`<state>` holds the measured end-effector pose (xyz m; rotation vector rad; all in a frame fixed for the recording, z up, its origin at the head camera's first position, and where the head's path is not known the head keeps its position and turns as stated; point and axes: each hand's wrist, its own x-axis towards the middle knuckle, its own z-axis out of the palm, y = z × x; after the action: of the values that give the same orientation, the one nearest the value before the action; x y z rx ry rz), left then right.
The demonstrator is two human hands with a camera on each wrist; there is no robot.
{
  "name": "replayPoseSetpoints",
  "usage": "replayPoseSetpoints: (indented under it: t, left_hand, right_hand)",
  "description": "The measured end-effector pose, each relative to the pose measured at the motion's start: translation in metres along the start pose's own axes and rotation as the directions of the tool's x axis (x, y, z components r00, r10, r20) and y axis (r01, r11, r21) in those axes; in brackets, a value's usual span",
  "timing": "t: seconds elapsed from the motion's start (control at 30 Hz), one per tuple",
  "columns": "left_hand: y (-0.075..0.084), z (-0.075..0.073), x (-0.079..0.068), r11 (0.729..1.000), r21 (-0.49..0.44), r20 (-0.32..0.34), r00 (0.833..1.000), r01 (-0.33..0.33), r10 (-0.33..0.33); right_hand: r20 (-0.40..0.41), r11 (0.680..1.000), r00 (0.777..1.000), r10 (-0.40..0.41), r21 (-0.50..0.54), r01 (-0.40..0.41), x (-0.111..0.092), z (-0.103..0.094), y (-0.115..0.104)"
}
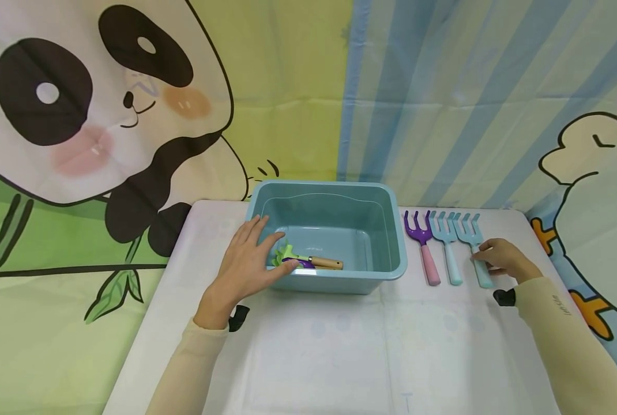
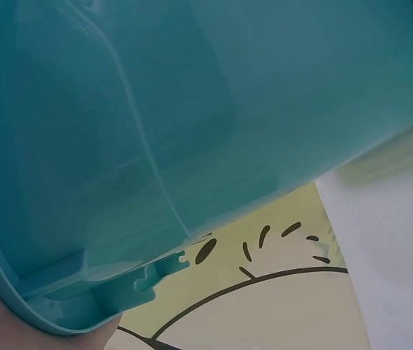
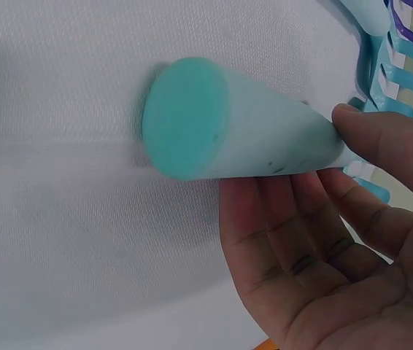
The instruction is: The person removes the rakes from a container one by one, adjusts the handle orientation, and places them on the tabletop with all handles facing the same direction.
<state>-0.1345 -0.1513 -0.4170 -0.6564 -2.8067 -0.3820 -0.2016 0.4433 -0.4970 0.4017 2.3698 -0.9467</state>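
White table [image 1: 329, 351] pushed up to the backdrop [image 1: 293, 86], panda L, blue stripes R; bin [image 1: 334, 281] at the far edge w/ tools [image 1: 329, 263] inside, L hand [image 1: 246, 259] on its near-left corner, fingers spread, none curled round anything; far R, R hand [image 1: 508, 260] pinching end fork's [image 1: 482, 275] handle on the cloth, 2 other forks [image 1: 451, 262] just L

Small dark lettering [image 1: 561, 305] on cream-beige fabric right sleeve [image 1: 568, 340], just above cuff; too small and blurred to read (shows in head view alone). Faint pale-blue T-shaped mark [image 1: 407, 396] on white cloth table cover [image 1: 329, 357]; letter or plain print, cannot tell.
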Motion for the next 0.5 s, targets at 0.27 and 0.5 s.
replayPoseSetpoints:
  t: [0.27,0.5]
  left_hand:
    - [0.001,0.000,0.000,1.000,0.005,0.000,1.000,0.008,-0.008]
    - [0.001,0.001,-0.001,1.000,0.003,-0.007,1.000,0.008,-0.008]
  right_hand:
    - [0.004,0.999,0.999,-0.037,-0.034,0.037,-0.012,-0.010,-0.017]
    - [-0.026,0.982,0.984,-0.178,-0.062,0.176,-0.025,-0.015,-0.048]
